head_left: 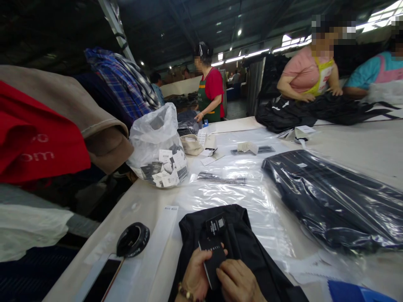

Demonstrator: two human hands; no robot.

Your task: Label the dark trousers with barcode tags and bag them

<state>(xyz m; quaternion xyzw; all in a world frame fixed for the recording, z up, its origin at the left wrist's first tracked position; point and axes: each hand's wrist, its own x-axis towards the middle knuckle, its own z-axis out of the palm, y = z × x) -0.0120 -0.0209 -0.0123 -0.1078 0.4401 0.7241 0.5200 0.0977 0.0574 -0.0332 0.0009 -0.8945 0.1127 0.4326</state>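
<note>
A folded black garment [233,245] lies on the table right in front of me. Over it, my left hand [195,274] grips a black hang tag [211,264] between thumb and fingers. The curled fingers of my right hand [238,280] pinch the lower right edge of that same tag; their tips are partly hidden. Just beyond, a second black tag with white print [215,225] rests on the cloth. Flat clear plastic bags [226,197] are spread behind the garment.
A clear bag of tags [170,172] stands at the left. Nearby are a black tape roll [133,239] and a phone [103,281]. Bagged black clothing [330,193] lies right. Co-workers stand across the table; one person [310,71] handles black garments. Hanging clothes [40,130] crowd the left.
</note>
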